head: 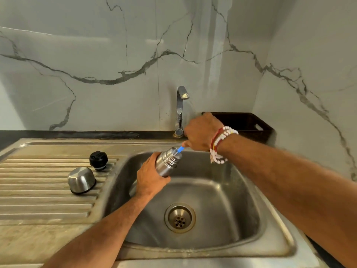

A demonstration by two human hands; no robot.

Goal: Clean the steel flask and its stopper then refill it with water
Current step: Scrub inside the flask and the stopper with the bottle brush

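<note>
Gripping the steel flask [167, 162] round its body, the left hand [149, 178] is held over the sink [231, 200]. A blue brush [180, 150], pinched by the right hand [201, 132], is set in the flask's mouth. The stopper [98, 160] is seen on the drainboard [38, 200].

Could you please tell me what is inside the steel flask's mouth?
A blue-handled brush, gripped by the right hand, goes into the steel flask; its lower end and the flask's interior are hidden.

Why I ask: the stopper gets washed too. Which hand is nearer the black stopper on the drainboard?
Left. The left hand grips the flask just right of the stopper; the right hand holds the blue brush beyond the flask, farther right, by the tap.
</note>
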